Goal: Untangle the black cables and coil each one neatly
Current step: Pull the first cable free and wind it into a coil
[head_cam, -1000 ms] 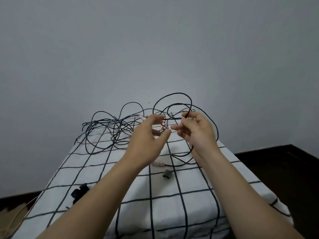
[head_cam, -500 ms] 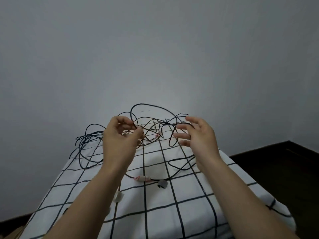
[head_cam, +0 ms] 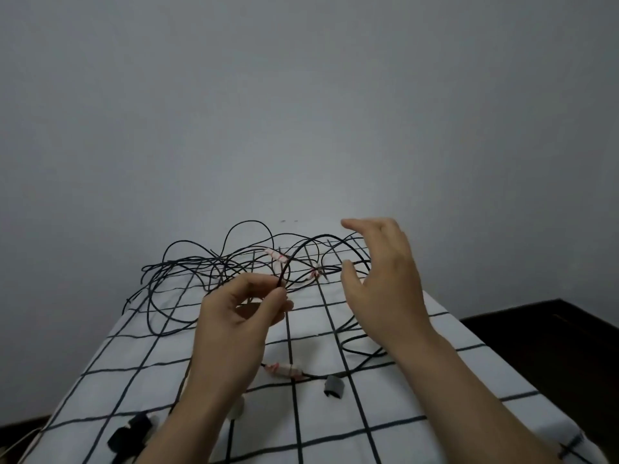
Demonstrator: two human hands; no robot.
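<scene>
A tangle of thin black cables (head_cam: 201,266) lies spread over the far half of the checked tablecloth (head_cam: 385,426). My left hand (head_cam: 234,316) pinches one black strand between thumb and forefinger; the strand arcs up and to the right toward my right hand (head_cam: 385,279). That hand hovers over the right side of the tangle with fingers spread and holds nothing. White connectors with red marks (head_cam: 284,370) sit on the cables, one near the front and others in the tangle.
A small grey strap (head_cam: 334,386) lies on the cloth near the front connector. A black strap (head_cam: 129,433) lies at the front left. A plain grey wall rises behind the table; dark floor (head_cam: 549,333) shows on the right.
My left hand has dropped nearer to me while still pinching a strand. My right hand has let go, opened and risen over the right of the tangle.
</scene>
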